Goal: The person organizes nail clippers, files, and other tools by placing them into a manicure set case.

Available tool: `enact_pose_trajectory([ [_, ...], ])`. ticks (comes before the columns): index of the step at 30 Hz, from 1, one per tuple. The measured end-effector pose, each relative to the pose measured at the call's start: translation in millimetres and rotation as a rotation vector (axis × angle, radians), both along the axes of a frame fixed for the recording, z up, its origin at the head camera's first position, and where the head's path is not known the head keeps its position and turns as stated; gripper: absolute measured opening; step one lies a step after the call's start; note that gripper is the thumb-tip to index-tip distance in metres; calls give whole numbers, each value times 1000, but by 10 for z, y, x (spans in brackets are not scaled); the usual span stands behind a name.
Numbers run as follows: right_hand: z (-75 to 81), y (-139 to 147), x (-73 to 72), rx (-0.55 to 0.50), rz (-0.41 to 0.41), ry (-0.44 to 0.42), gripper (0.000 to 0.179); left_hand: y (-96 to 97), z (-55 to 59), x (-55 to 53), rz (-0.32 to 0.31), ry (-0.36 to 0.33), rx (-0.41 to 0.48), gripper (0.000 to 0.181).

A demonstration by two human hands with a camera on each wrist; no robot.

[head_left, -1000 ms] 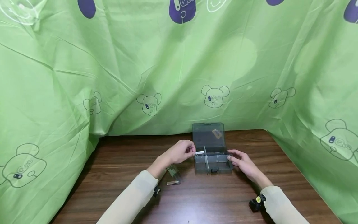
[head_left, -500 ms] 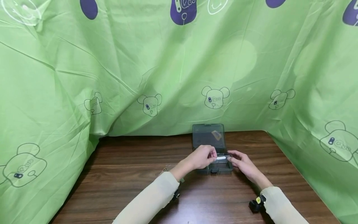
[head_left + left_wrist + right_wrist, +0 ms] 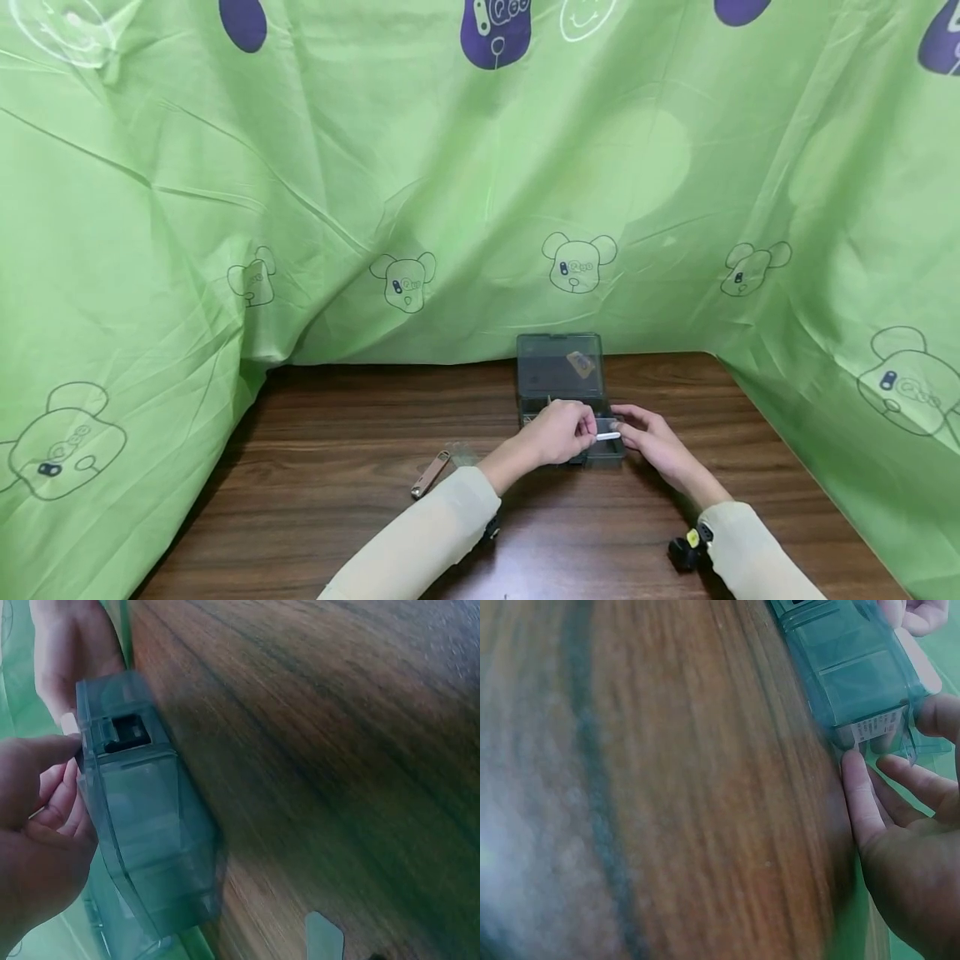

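Moved: the left hand and its white strip, from the left part of the box to the right front compartment.
Effect on work: the strip is judged to be at the placing stage but not released.
Strip position: at the right front compartment, its free end near the right thumb; contact with the thumb cannot be told.
Left grip: fingertips pinch the strip at one end.
Right grip: the right hand holds the box at its right wall, thumb at the rim, fingers lower down. Its place is unchanged.
Box: grey, see-through, on the table; divided inside. Latch on the front wall, printed label on the right wall.
Lid: raised at the rear. An orange patch shows on or through it.
Contents: the left hand hides much of the left side; what lies there, and in the dark rear part, cannot be told.
Beside left sleeve: a pink tool, now uncovered, and a clear item, partly hidden by the arm.
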State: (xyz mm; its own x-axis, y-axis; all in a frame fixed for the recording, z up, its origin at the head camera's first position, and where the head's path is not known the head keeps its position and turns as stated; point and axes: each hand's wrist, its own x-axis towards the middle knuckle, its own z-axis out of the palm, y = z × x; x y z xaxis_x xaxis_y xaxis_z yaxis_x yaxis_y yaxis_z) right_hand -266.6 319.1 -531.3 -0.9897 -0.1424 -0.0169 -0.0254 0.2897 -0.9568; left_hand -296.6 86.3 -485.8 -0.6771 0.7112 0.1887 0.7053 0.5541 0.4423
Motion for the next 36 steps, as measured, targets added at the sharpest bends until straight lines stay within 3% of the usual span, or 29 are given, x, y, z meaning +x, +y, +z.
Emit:
enact_pose_trajectory([
  [5, -22, -16, -23, 9, -14, -15, 51, -36, -5, -9, -20, 0, 7, 7],
  [11, -2, -26, -11, 14, -7, -14, 53, -216, 130, -56, -86, -13, 45, 6],
  [17, 15, -18, 6, 9, -12, -30, 54, -506, 304, -143, -81, -5, 69, 10],
  [24, -1, 5, 7, 15, -7, -12, 55, -846, 416, -208, -55, -40, 41, 17],
  [30, 8, -4, 7, 17, -4, -14, 56, -1135, 359, -230, 9, -36, -21, 23],
  [36, 33, -21, 26, 13, -2, -20, 56, -1409, 254, -242, 18, -65, -46, 27],
])
